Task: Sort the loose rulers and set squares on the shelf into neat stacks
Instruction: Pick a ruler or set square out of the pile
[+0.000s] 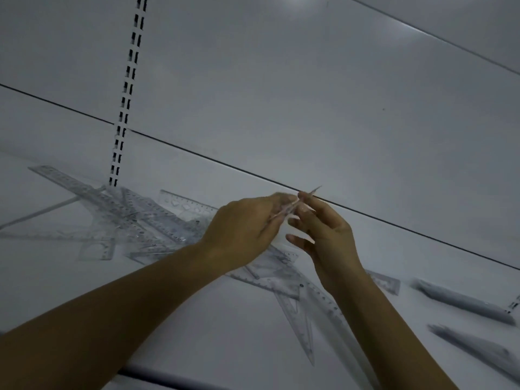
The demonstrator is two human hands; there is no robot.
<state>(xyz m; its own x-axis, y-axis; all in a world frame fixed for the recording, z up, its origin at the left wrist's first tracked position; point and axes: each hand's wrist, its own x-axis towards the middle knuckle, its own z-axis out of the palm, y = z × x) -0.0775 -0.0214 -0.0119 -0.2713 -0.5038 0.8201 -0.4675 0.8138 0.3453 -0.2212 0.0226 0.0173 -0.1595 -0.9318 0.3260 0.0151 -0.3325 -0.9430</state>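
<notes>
Overhead, looking down on a white shelf in dim light, both bare forearms reaching in from 6 and 7 o'clock

- Left hand: just left of frame centre, back of hand to camera. Grip closed, fingers curled round a clear plastic piece
- Right hand: at 3 o'clock of the left hand, close beside it. Grip pinching the same piece near its upper end with thumb and forefinger; the lower fingers are spread and free
- The piece is held above the shelf between both hands, seen edge-on, slanting up toward 1 o'clock. Blurred; ruler or set square, cannot tell
- Loose pile of clear rulers and set squares at 9 o'clock of the hands, lying crossed over one another; one long ruler sticks out toward 10 o'clock
- More clear pieces under and beside the right forearm: a narrow set square pointing to 5 o'clock, a short ruler at 3 o'clock of the wrist
- Two grey pens lie at 4 o'clock near the frame edge, apart from the rulers
- Slotted upright runs up the back panel from the pile toward 12 o'clock
</notes>
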